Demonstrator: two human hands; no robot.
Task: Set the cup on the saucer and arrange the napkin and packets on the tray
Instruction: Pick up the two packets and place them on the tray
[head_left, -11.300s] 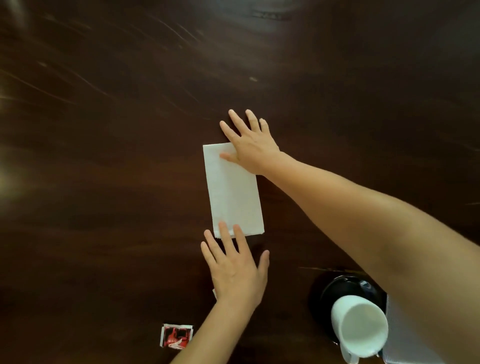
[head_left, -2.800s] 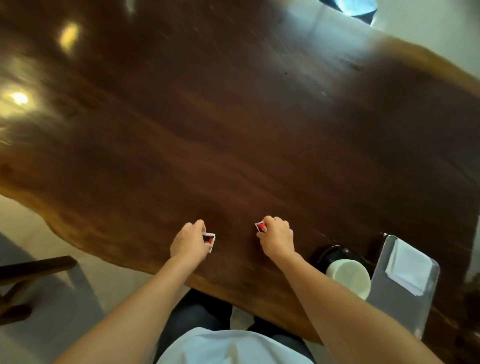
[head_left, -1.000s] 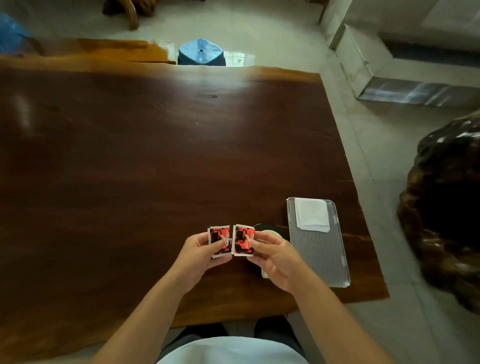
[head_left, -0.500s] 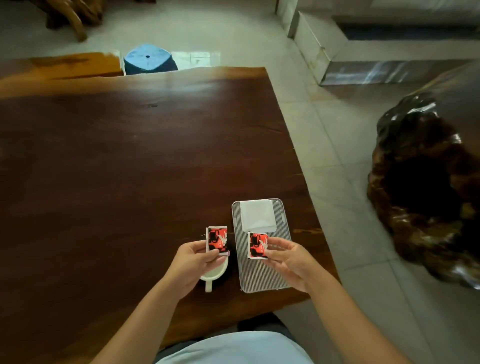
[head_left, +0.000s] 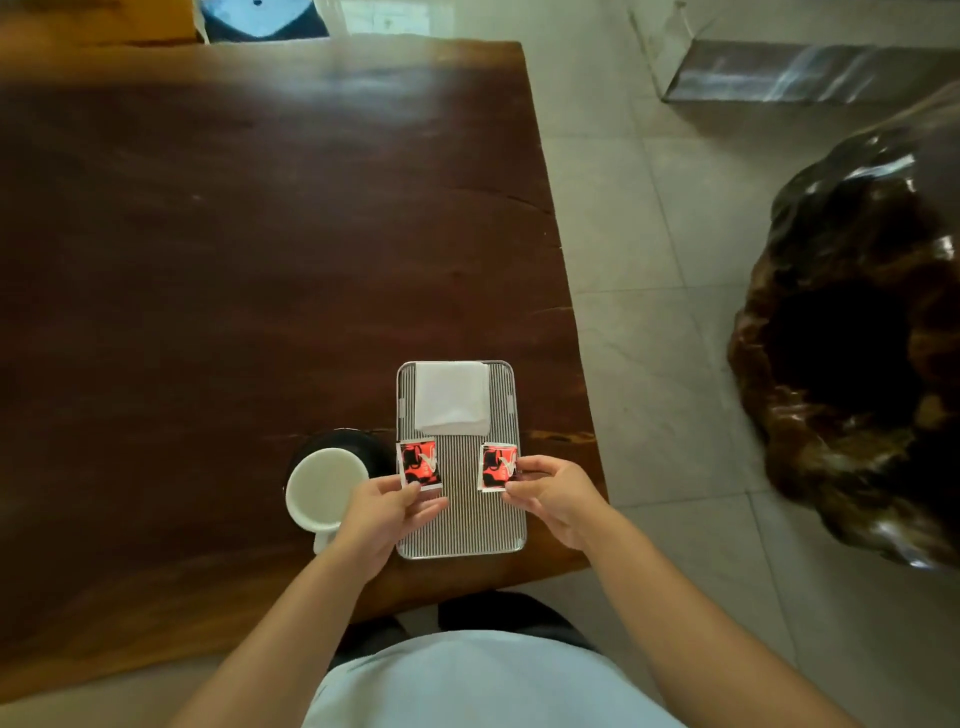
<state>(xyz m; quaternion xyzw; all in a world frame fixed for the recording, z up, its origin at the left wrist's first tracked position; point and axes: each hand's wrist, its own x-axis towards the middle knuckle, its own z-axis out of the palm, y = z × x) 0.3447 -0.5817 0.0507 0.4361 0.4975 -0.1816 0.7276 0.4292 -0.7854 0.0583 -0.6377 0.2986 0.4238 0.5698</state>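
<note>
A ribbed grey tray (head_left: 470, 525) lies near the table's front right corner. A folded white napkin (head_left: 452, 397) rests on its far end. My left hand (head_left: 384, 512) pinches a red and black packet (head_left: 420, 463) over the tray's left edge. My right hand (head_left: 553, 493) pinches a second red and black packet (head_left: 497, 466) over the tray's right side. Whether the packets touch the tray I cannot tell. Just left of the tray a white cup (head_left: 324, 488) stands on a black saucer (head_left: 363, 442), its handle toward me.
The dark wooden table (head_left: 234, 249) stretches far and left; its right edge runs close beside the tray. On the tiled floor to the right stands a large dark glossy wood lump (head_left: 857, 332). A blue stool (head_left: 260, 18) is beyond the far edge.
Both hands have carried the packets rightward and spread them apart, so that each now hovers over one side of the tray. The view has swung right, centring the tray.
</note>
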